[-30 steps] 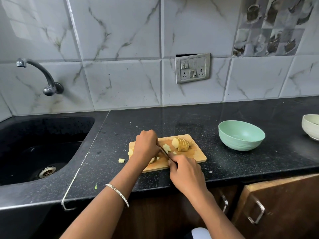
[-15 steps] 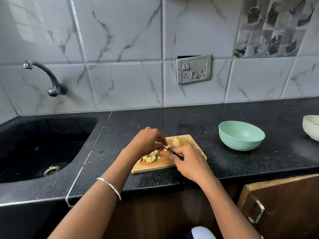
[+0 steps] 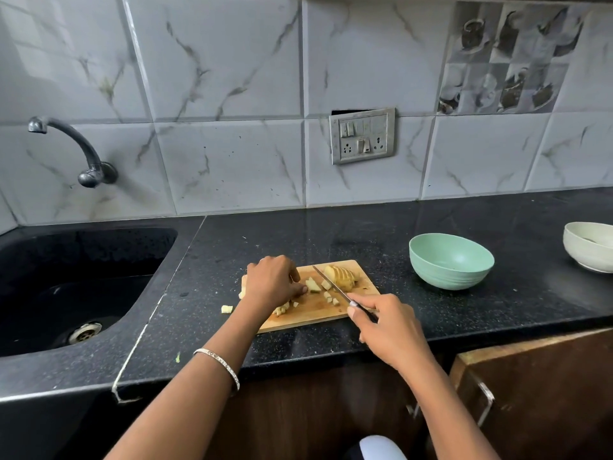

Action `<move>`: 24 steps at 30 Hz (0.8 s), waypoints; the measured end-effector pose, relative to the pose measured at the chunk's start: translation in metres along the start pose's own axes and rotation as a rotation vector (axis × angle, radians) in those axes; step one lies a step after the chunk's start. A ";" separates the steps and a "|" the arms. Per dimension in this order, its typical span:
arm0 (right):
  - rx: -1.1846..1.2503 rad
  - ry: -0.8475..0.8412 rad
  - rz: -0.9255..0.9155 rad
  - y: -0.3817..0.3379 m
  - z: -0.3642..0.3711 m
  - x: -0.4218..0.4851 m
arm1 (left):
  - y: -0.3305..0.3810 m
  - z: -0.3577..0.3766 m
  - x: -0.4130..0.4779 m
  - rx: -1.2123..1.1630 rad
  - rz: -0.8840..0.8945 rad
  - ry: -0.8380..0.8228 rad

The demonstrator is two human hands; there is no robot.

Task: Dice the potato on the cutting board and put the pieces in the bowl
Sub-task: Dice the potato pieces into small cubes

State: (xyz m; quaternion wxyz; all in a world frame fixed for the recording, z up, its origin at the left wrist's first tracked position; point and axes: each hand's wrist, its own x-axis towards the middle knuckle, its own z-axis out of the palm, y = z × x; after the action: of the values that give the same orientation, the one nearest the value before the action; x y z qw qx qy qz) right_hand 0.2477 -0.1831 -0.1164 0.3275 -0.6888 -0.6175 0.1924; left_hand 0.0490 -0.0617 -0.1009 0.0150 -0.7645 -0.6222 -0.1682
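small light wooden cutting board [image 3: 315, 311] sits near the front edge of the black speckled stone countertop [image 3: 331, 234]. at its back right corner is the leftover chunk of pale yellow potato [image 3: 343, 277], already sliced into a fan of slabs leaning together. a scatter of little diced potato cubes [image 3: 314, 286] lies mid-board, and more poke out from under the left hand [image 3: 272, 282].

that hand is knuckles up, fingers curled down with the tips on the board right at the cubes. honestly can't tell if it's pinching any or just touching them. the right hand [image 3: 388, 330] has its fingers wrapped round the dark handle of the slim steel knife [image 3: 331, 284], whose blade angles away across the board between the cubes and the sliced chunk.

one stray potato cube [image 3: 227, 309] is off the board on the counter, just left of it. the round mint green bowl [image 3: 451, 260] stands to the right of the board, not touching it. a white bowl [image 3: 588, 245] is further right, and the black sink [image 3: 83, 260] is off to the left.
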 end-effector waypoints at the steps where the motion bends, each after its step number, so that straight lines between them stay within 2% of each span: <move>1: -0.002 0.009 0.008 0.002 0.002 -0.002 | 0.002 0.001 0.000 -0.013 -0.015 0.013; 6: -0.089 0.017 0.029 0.003 0.009 -0.008 | 0.003 0.003 -0.001 -0.072 -0.028 0.019; 12: -0.081 -0.018 -0.015 -0.012 0.016 -0.012 | -0.012 -0.002 0.000 -0.283 -0.096 0.037; 16: 0.018 -0.059 -0.055 -0.019 0.025 -0.011 | -0.017 -0.008 -0.001 -0.290 -0.119 0.024; 19: 0.042 -0.003 -0.072 -0.021 0.024 -0.009 | -0.018 -0.013 -0.003 -0.259 -0.124 0.045; 24: -0.091 0.060 -0.024 -0.010 0.012 -0.007 | -0.020 -0.014 -0.005 -0.194 -0.128 0.066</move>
State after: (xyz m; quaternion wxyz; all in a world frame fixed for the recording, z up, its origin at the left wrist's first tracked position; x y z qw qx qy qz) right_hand 0.2315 -0.1870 -0.1189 0.3163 -0.7011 -0.6238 0.1393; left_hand 0.0257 -0.0650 -0.0924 -0.0494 -0.7150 -0.6498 -0.2532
